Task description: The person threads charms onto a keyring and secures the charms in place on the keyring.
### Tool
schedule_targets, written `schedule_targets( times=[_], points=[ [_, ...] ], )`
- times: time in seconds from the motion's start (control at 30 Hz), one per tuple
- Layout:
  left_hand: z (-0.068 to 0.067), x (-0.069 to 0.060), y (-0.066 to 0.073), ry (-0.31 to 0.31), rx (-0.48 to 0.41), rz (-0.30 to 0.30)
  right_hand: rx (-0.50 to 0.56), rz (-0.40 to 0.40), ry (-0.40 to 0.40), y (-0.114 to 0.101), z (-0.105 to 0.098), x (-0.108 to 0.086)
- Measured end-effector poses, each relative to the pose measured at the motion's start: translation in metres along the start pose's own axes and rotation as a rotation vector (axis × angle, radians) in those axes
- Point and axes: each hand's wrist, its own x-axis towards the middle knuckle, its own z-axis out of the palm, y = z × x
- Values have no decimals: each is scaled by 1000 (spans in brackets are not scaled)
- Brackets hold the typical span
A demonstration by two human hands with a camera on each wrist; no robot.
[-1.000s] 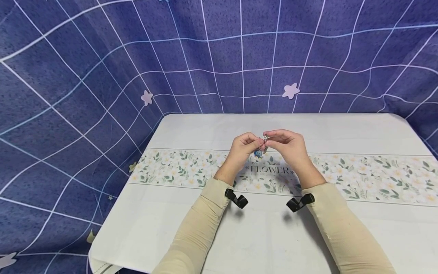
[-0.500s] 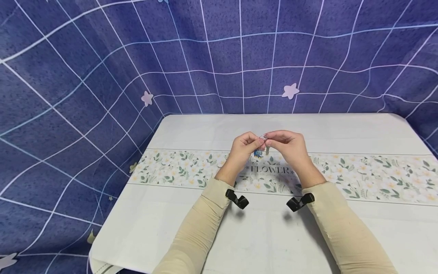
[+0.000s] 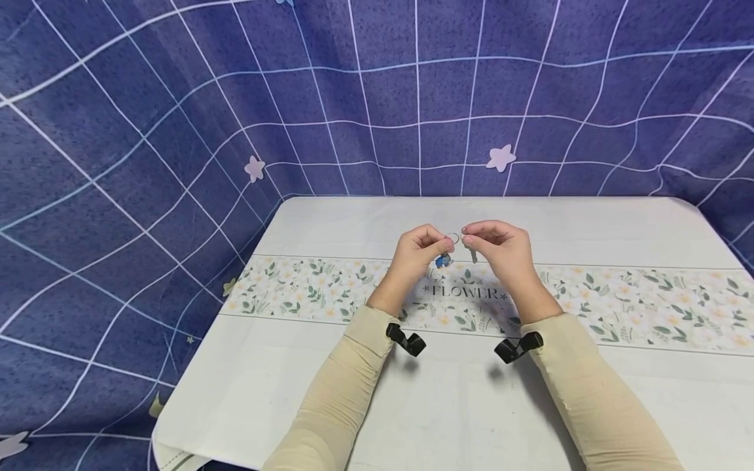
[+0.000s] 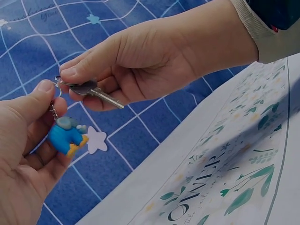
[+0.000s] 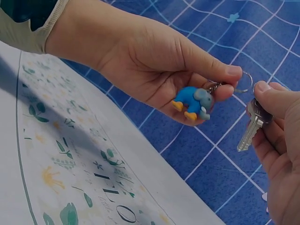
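Clearly, the right hand (image 3: 501, 245) pinches a key (image 4: 105, 97); tablecloth (image 3: 283, 366) reads "FLOWER", script (image 4: 209, 193) unclear

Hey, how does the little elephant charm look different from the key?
The elephant charm is bright blue with yellow feet, while the key has a silvery blade. The elephant charm is plump and rounded; the key is flat and narrow, with teeth. Both are held up above the table.

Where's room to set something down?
Bare: the table outside the left sleeve, and its far left strip between floral band and curtain. Crowded: the middle, where left hand and right hand hold the elephant keyring and key.
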Motion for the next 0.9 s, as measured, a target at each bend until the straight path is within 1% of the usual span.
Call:
schedule_targets(
  times=[0.13,0.23,0.3,0.43,0.53,0.67,0.8,0.9],
  points=[
    [-2,-1,1,-25,49,12,0,-39,-16,-2,1,-1],
    [-2,0,3,-43,85,26,-28,-83,-28,-3,1,-3],
    [-2,0,3,-52,114,32,-62,-110,-30,-4,2,-4],
    [-1,0,5,-63,178,34,-179,-161,-22,-4,4,-5],
    [-1,-1,7,-75,211,28,-294,-229,-18,-4,5,-5],
    [-1,-2,10,-93,254,16,-413,-340,-25,-1,4,-4],
    [-2,-4,14,-109,322,27,-473,-468,-40,2,3,-4],
    [-2,-4,15,-119,368,48,-496,-540,-45,3,3,-4]
  ],
)
